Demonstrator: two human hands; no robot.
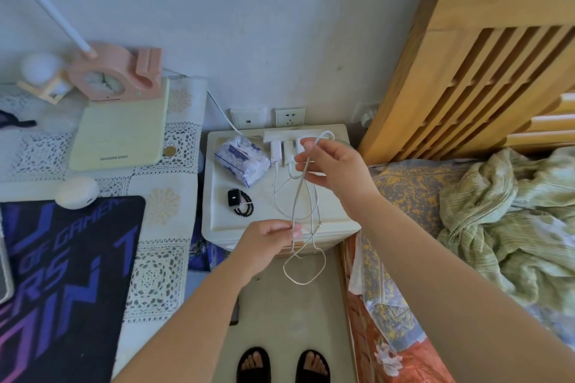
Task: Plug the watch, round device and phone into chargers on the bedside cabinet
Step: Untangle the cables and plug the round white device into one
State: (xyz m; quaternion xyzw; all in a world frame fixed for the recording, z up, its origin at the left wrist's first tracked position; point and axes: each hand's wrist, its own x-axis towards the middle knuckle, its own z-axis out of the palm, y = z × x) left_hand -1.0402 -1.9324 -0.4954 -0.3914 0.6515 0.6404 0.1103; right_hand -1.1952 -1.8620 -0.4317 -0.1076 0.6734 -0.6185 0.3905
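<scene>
A black-faced watch (234,198) with a dark beaded band lies on the white bedside cabinet (217,221), left of centre. Three white chargers (283,149) sit in a power strip at the cabinet's back, their white cables (303,196) tangled over the top and hanging off the front in a loop. My right hand (333,165) pinches a cable high above the cabinet. My left hand (267,242) pinches the same bundle at the front edge. A white round device (77,192) rests on the desk to the left. No phone is clearly visible.
A tissue pack (242,158) lies at the cabinet's back left. Wall sockets (290,117) sit behind it. The lace-covered desk (161,258) at left holds a pink clock (115,74), a green pad and a dark mouse mat. A bed (466,227) with a wooden headboard is at right.
</scene>
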